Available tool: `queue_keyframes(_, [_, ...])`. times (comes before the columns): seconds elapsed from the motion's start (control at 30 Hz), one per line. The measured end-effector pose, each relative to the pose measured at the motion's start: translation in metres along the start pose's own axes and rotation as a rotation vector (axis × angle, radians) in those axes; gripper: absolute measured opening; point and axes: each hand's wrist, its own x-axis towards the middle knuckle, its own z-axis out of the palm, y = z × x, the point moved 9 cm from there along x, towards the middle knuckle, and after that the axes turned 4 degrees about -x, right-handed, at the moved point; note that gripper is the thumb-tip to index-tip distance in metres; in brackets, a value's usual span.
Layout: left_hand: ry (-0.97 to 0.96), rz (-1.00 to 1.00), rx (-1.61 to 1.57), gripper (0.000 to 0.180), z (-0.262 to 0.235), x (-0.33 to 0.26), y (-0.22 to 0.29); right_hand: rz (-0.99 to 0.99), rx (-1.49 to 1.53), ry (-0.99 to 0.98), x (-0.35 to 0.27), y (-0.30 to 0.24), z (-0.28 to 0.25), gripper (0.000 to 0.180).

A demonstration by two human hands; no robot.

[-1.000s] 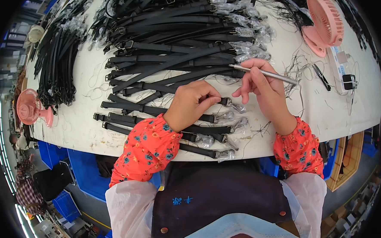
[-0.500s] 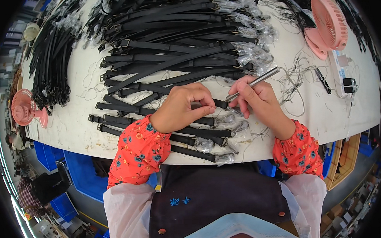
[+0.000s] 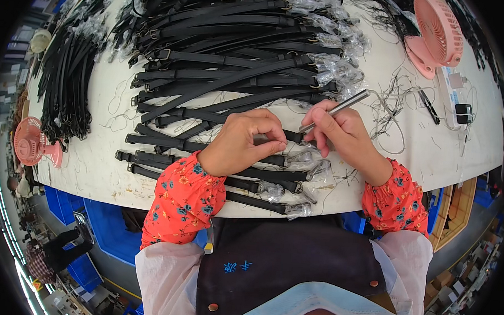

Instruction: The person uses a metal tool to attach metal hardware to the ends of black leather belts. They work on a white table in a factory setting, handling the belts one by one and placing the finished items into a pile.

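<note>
My left hand (image 3: 242,141) is closed in a pinch on a black strap (image 3: 293,136), whose short end sticks out to the right from the fingers. Between the thumb and fingers of my right hand (image 3: 347,133) is a slim metal pen-shaped tool (image 3: 346,103). It slants down to the left, its tip close to the strap end; I cannot tell whether they touch. A grey cord (image 3: 402,134) loops away from the tool's upper end. Under and around my left hand lie more black buckled straps (image 3: 221,91), many with clear plastic wrap (image 3: 339,71) at their right ends.
Another strap bundle (image 3: 67,85) lies at the far left. Pink fans stand at the left (image 3: 29,140) and back right (image 3: 439,30). Loose threads, a dark slim tool (image 3: 429,107) and a white power strip (image 3: 453,97) are on the right. Blue bins (image 3: 108,232) stand below the table edge.
My hands, the strap and the tool keep almost the same position. A person in the background at lower left has shifted posture.
</note>
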Motion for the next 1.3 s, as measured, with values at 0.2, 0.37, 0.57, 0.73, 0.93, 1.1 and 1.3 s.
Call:
queue_keyframes(0.2, [-0.003, 0.024, -0.005, 0.006, 0.001, 0.000, 0.002, 0.002, -0.047, 0.008, 0.000, 0.001, -0.001, 0.044])
queue_keyframes(0.37, [-0.014, 0.047, 0.012, 0.006, 0.001, 0.001, 0.003, -0.006, -0.050, 0.014, 0.000, 0.003, -0.001, 0.045])
queue_keyframes(0.57, [-0.085, 0.169, 0.017, 0.010, 0.001, -0.001, 0.009, -0.058, -0.009, 0.035, 0.000, -0.002, -0.002, 0.047])
queue_keyframes(0.73, [0.087, -0.016, 0.157, 0.021, -0.001, -0.001, 0.012, -0.086, 0.006, 0.059, 0.000, -0.006, -0.007, 0.051])
queue_keyframes(0.93, [0.222, 0.480, 0.760, 0.027, 0.015, -0.009, 0.033, -0.105, 0.012, 0.060, 0.001, -0.008, -0.007, 0.056])
queue_keyframes(1.1, [0.241, 0.457, 0.853, 0.016, 0.023, -0.006, 0.040, -0.145, -0.001, 0.064, 0.001, -0.007, -0.008, 0.055])
queue_keyframes(1.3, [0.214, 0.319, 0.648, 0.016, 0.016, 0.003, 0.024, -0.103, 0.007, 0.053, 0.002, -0.007, -0.006, 0.051])
